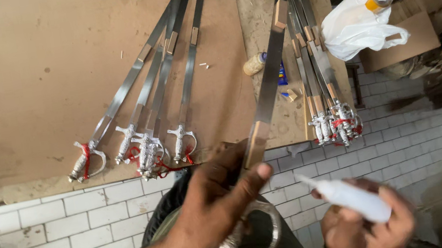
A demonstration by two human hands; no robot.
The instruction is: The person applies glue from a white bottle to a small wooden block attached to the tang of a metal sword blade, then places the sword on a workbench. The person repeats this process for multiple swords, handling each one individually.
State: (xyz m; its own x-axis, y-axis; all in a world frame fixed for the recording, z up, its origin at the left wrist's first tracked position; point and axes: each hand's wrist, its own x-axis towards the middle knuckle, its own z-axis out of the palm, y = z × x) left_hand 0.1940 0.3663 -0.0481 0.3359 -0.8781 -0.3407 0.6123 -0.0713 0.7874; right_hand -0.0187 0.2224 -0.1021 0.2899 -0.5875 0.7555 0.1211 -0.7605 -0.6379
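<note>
Sword sits dead center, blade running up toward 12 o'clock, silver basket hilt down at 6 in the left hand, whose fingers are wrapped around the base of the blade with the thumb pressed against a small wooden piece on the steel. Right hand at 5 o'clock is closed around a white glue bottle, nozzle aimed at that wood.

Progress, I'd guess: four swords lie at 10 o'clock with wooden bits already on, plus a bundle at 2 o'clock, so this one's mid-batch. More blades stack up at 12.

Surface is a brown hardboard sheet on a bench, white tiled wall below it, a white plastic bag at 1 o'clock.
</note>
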